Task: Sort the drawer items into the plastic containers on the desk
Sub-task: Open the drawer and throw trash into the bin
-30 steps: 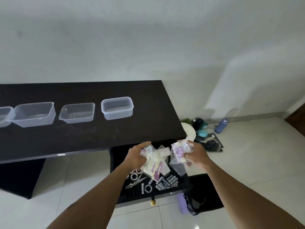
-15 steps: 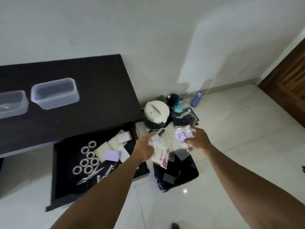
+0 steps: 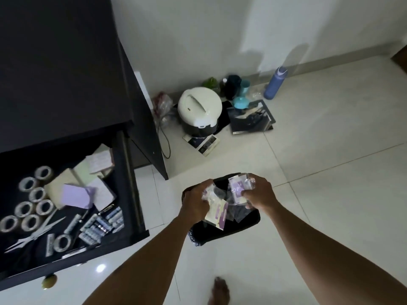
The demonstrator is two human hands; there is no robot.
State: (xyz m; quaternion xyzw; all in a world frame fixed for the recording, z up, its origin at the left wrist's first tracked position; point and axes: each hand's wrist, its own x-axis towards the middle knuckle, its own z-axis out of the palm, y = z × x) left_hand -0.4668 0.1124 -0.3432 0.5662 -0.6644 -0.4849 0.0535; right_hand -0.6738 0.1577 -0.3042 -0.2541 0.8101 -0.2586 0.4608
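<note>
My left hand [image 3: 195, 200] grips a bunch of clear plastic wrappers with a cream and purple card [image 3: 217, 213]. My right hand [image 3: 258, 194] grips another crumpled wrapper with a purple label [image 3: 237, 187]. Both hands hover over a black-lined bin [image 3: 248, 223] on the floor. The open black drawer [image 3: 130, 194] at the left holds several tape rolls [image 3: 33, 194], scissors [image 3: 35, 235], batteries [image 3: 102, 224] and sticky note pads [image 3: 76, 195]. The plastic containers are out of view.
The dark desk top [image 3: 59, 62] fills the upper left. On the tiled floor by the wall stand a white rice cooker [image 3: 199, 111], a blue bottle [image 3: 275, 83], teal cups and papers. A bare foot [image 3: 219, 291] shows at the bottom.
The view has swung right and down, away from the desk containers. Both hands carried the wrappers from above the drawer to over the black bin.
</note>
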